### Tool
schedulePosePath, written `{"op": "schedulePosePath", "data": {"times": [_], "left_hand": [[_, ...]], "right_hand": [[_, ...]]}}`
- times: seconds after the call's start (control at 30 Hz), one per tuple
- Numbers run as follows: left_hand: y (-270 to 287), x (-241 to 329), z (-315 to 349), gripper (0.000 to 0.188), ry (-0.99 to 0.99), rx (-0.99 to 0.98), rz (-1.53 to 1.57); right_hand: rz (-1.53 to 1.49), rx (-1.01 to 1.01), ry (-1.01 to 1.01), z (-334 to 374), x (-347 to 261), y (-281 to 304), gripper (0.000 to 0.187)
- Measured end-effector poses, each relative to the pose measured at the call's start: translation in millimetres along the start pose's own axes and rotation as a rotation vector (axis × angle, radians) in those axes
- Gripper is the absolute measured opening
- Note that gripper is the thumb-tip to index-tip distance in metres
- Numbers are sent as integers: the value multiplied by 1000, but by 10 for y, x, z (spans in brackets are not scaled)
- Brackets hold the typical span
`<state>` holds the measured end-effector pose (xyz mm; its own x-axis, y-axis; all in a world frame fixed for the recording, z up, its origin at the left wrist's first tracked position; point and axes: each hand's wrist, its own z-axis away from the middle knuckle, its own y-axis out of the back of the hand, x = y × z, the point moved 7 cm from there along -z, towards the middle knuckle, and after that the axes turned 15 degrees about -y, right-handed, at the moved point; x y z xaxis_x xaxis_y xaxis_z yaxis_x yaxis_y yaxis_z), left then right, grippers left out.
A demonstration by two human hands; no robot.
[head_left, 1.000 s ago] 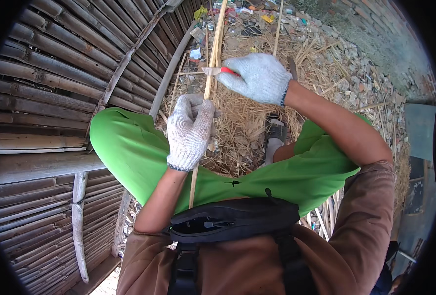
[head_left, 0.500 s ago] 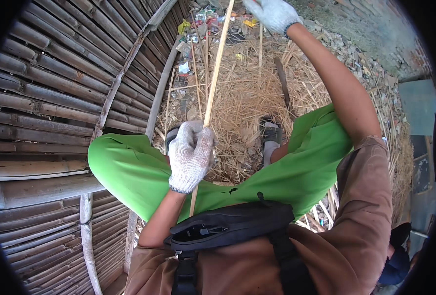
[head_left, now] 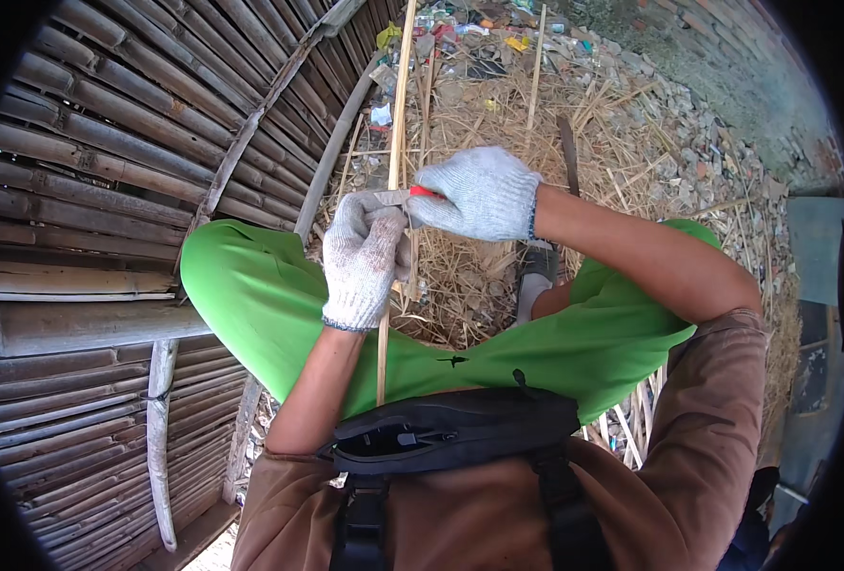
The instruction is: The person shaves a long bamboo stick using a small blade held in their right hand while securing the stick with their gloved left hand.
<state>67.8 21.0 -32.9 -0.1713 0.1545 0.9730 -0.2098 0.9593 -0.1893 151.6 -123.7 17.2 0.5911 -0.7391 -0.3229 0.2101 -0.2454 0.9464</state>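
Left hand (head_left: 363, 257): gloved, clamped on bamboo strip (head_left: 399, 105) | Right hand (head_left: 479, 193): gloved, closed on red-handled knife (head_left: 398, 196), blade against strip beside left fingers | Strip: upright over green-clad lap (head_left: 279, 305), straw-littered ground (head_left: 498, 105) beyond.

Left hand (head_left: 363, 262) in white knit glove, fingers curled shut, centre frame; gloved right hand (head_left: 479, 193) just above it, fingers closed, bare forearm entering from right.

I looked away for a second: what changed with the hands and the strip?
The right hand, with its red-handled knife, came back down from far up the bamboo strip to just above the left hand. The left hand kept its grip on the strip.
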Motion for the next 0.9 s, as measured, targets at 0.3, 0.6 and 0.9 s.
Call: {"op": "schedulePosePath", "data": {"times": [0.3,0.6,0.9], "left_hand": [[1,115,17,12,-59,-4,-123],[-268,148,225,12,-81,-162,-161],[-76,127,94,13,-101,-80,-275]], "right_hand": [[128,137,94,-65,-25,209,44],[223,372,-331,-563,1113,1119,66],[51,138,27,-15,37,189,42]]}}
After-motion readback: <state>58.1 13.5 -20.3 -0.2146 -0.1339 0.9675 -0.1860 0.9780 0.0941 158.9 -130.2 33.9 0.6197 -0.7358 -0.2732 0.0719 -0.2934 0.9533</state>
